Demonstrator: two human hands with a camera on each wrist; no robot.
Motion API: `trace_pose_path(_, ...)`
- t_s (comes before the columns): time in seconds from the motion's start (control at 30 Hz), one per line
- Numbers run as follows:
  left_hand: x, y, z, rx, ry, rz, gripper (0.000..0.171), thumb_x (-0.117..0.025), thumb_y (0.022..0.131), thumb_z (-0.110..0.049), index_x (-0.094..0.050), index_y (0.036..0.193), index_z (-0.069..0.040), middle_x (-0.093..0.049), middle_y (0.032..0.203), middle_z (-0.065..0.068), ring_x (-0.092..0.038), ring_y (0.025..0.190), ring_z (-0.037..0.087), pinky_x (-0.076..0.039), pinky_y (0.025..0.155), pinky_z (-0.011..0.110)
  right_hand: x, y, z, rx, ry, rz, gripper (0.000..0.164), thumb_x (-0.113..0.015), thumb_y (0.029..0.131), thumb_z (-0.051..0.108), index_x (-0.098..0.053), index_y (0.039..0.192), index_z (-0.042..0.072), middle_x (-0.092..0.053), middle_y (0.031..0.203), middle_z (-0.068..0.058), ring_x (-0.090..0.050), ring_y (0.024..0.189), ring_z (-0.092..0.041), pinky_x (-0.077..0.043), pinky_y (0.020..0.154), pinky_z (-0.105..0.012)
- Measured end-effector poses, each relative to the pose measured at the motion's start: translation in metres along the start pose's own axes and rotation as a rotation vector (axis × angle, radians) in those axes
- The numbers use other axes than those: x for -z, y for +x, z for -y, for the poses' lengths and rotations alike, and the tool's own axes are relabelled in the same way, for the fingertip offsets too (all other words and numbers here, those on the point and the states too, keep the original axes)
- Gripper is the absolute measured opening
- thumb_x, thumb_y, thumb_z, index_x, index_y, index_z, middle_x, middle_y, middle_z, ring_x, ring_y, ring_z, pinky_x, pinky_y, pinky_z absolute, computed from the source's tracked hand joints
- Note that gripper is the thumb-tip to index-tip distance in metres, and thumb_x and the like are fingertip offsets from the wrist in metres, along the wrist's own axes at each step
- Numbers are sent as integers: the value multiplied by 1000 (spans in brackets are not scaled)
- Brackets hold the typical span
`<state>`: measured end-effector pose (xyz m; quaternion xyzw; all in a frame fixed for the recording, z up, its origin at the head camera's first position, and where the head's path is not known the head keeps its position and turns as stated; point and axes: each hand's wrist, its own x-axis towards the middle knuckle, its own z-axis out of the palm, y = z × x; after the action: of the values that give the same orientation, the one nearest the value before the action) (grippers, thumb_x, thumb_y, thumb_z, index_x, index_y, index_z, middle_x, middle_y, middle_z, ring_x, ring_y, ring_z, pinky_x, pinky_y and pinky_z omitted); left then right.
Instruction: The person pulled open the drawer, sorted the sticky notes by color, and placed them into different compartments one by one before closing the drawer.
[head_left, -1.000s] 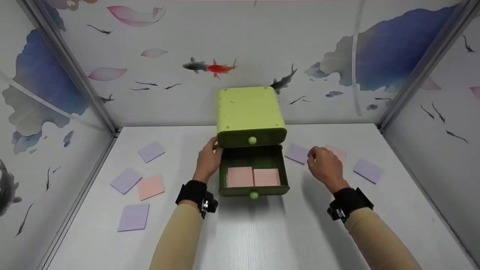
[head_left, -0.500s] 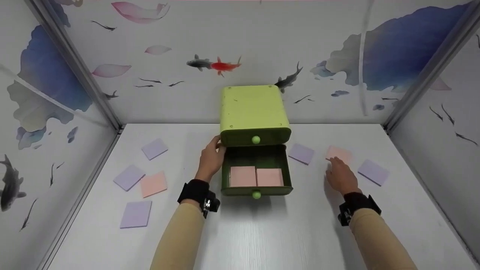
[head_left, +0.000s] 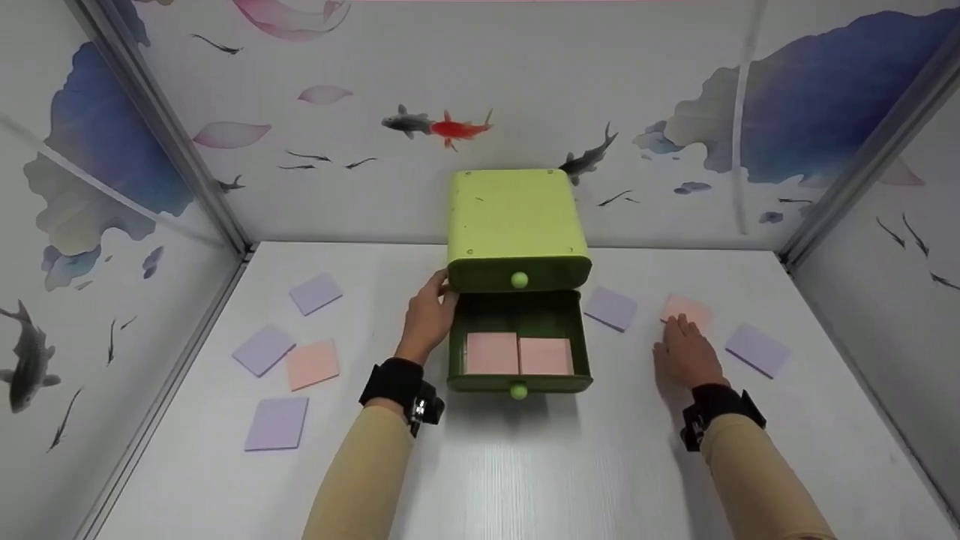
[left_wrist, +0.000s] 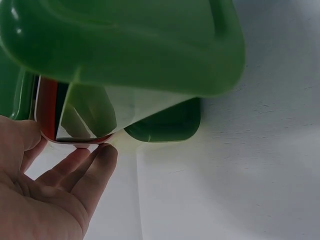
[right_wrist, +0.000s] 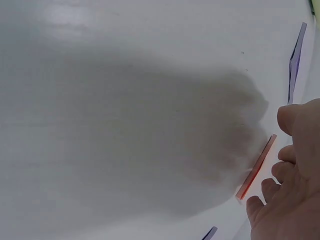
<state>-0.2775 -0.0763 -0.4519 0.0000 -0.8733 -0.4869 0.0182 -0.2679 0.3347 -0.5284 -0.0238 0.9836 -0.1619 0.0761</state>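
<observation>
A small lime-green cabinet point(head_left: 517, 214) stands against the back wall with its lower drawer point(head_left: 517, 384) pulled out. Two pink sticky-note pads point(head_left: 492, 352) lie side by side inside. My left hand point(head_left: 427, 319) touches the cabinet's left side. In the left wrist view its thumb and slightly bent fingers lie at the cabinet's edge point(left_wrist: 75, 144). Over on the right, my right hand point(head_left: 688, 354) reaches to a pink sticky-note pad point(head_left: 686, 309), its fingertips at the near edge. The right wrist view shows loosely bent fingers beside that pad point(right_wrist: 256, 167).
Purple sticky-note pads lie to either side of the right hand: one point(head_left: 611, 309) near the cabinet, one point(head_left: 757, 350) farther right. On the table's left are several purple pads point(head_left: 276, 424) and a pink pad point(head_left: 313, 364). Printed walls point(head_left: 337, 202) enclose the table.
My right hand has moved right, from beside the purple pad near the cabinet to the pink pad, and its fingers have straightened. The left hand stays at the cabinet. The head view shifts slightly.
</observation>
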Motion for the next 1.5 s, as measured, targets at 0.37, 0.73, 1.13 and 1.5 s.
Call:
trace_pose_path(0.37, 0, -1, -1, -17, 12, 0, 42, -43, 105, -32, -44, 146, -22, -56, 141, 11, -52, 131, 29, -44, 105, 48, 2, -4, 5, 5, -37, -33, 45, -40, 102, 10, -33, 139, -14, -38, 141, -39, -40, 128, -55, -38, 102, -64)
trace_pose_path(0.73, 1, 0, 3, -2, 11, -3, 42, -44, 105, -31, -45, 145, -23, -57, 139, 11, -53, 130, 29, -44, 105, 47, -8, -3, 5, 23, -19, -184, 28, -42, 103, 10, -58, 116, -8, -49, 113, -34, -50, 99, -46, -47, 80, -57)
trace_pose_path(1.13, 0, 1, 0, 7, 4, -3, 41, -44, 105, -33, -46, 144, -22, -57, 139, 10, -53, 130, 28, -43, 106, 48, -6, -3, 3, 37, -51, -263, 21, -60, 94, 9, -64, 110, -4, -66, 96, -30, -64, 83, -45, -53, 69, -55)
trace_pose_path(1.5, 0, 1, 1, 10, -5, 4, 41, -42, 105, -33, -46, 145, -24, -56, 140, 10, -53, 131, 28, -45, 105, 47, -6, -5, 5, 21, 8, -229, 28, -61, 94, 14, -62, 116, -2, -58, 104, -32, -57, 91, -45, -50, 70, -55)
